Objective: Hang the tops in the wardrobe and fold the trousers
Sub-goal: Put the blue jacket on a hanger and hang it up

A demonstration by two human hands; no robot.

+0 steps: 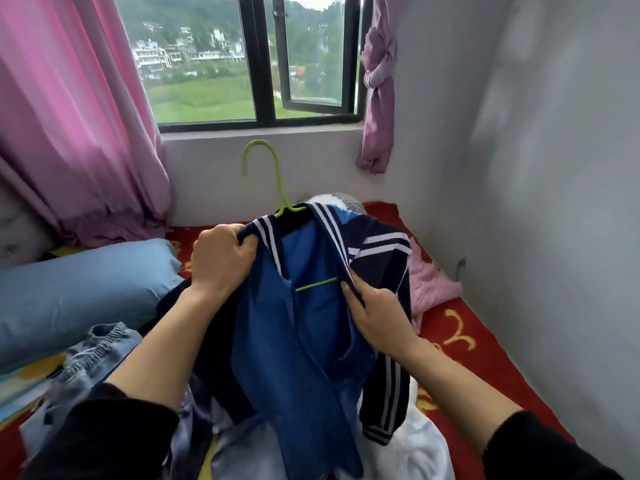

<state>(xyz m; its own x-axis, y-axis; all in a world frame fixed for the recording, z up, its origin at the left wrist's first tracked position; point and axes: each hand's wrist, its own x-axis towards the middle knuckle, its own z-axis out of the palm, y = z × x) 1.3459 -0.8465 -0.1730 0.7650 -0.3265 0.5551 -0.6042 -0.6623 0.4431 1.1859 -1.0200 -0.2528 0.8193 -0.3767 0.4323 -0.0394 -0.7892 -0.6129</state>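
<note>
Head view: blue striped-collar top (298, 358) held over the bed (491, 368), green hanger (281, 188) inside it (hook up). Left hand (221, 258) fisted on one shoulder, right hand (374, 313) pinching the front edge. Seat both shoulders evenly before moving to the wardrobe

Things by number
Two hands showed, left hand (221, 261) and right hand (375, 313); one hanger (277, 188); one top (294, 358); one pillow (79, 289); one pair of jeans (93, 355); one pink garment (433, 282); two curtains, left curtain (69, 116) and right curtain (377, 81); one window (263, 57); the pale cloths (415, 452) below could not be counted.
</note>
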